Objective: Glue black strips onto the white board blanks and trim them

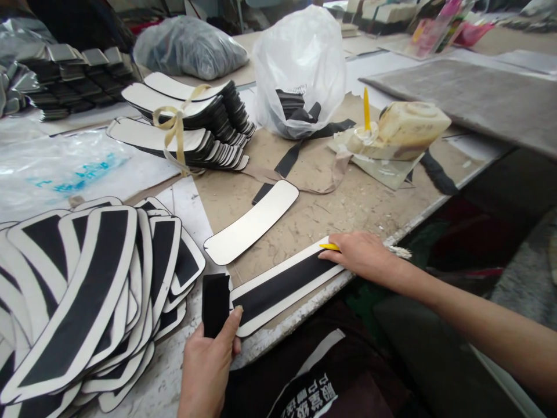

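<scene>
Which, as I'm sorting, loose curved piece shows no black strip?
The plain white piece lying alone; the held piece near it and the big pile's top pieces carry black strips.

Workshop, scuffed worktable (pixel 326 212), tied stack of cut pieces (pixel 217 116), bulging plastic bag (pixel 300 58), grimy plastic container (pixel 411 129)

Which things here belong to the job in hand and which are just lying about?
Likely in use:
black-striped piece held by left hand
yellow-tipped tool in right hand
plain white piece
striped pile

Seemingly lying about:
grey sheet
grey plastic bag
pink object
</scene>
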The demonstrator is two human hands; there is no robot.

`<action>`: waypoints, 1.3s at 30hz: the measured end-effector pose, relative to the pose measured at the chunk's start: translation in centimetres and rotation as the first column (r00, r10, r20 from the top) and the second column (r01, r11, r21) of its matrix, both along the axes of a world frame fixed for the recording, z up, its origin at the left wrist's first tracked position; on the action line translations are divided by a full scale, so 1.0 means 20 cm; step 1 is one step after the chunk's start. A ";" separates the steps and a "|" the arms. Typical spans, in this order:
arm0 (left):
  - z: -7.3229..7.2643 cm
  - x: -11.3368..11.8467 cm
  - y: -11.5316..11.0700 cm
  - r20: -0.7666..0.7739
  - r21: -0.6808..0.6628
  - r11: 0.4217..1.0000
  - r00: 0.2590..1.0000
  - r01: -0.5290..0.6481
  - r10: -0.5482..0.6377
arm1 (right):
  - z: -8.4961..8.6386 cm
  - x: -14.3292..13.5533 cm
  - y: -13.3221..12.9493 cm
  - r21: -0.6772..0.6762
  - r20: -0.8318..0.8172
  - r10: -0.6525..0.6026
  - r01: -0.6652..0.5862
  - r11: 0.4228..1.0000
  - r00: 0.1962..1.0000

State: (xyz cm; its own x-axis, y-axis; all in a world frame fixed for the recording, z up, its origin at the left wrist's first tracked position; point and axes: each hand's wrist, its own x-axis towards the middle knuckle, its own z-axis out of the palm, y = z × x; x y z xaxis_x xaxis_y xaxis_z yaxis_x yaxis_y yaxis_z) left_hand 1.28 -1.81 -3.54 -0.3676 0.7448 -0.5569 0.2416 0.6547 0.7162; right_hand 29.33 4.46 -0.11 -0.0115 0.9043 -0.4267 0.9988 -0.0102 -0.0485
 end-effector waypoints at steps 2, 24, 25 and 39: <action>-0.01 0.00 0.00 -0.007 -0.015 1.000 1.000 0.002 -0.002 | -0.01 0.00 0.01 -0.005 -0.005 0.005 -0.005 1.000 1.000; 0.01 0.00 -0.01 0.109 0.099 0.994 0.993 -0.045 0.034 | -0.02 0.17 -0.09 -0.090 -0.754 -0.219 0.232 0.969 0.620; 0.02 0.00 -0.02 0.143 0.114 0.992 0.989 -0.058 0.042 | -0.03 0.17 -0.10 -0.102 -0.762 -0.226 0.232 0.967 0.607; 0.06 -0.05 -0.16 0.576 0.109 0.953 0.799 -0.282 0.170 | -0.01 0.12 -0.23 -0.588 -0.800 -0.599 0.253 0.768 -0.039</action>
State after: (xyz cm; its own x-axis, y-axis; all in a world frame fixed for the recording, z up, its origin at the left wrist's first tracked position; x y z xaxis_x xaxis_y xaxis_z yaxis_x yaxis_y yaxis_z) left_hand 0.34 -5.05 -2.30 -0.2082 0.7864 -0.5816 -0.3717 0.4864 0.7908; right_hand 31.68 -0.15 -0.36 -0.1828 0.7981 -0.5741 -0.0885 -0.5949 -0.7989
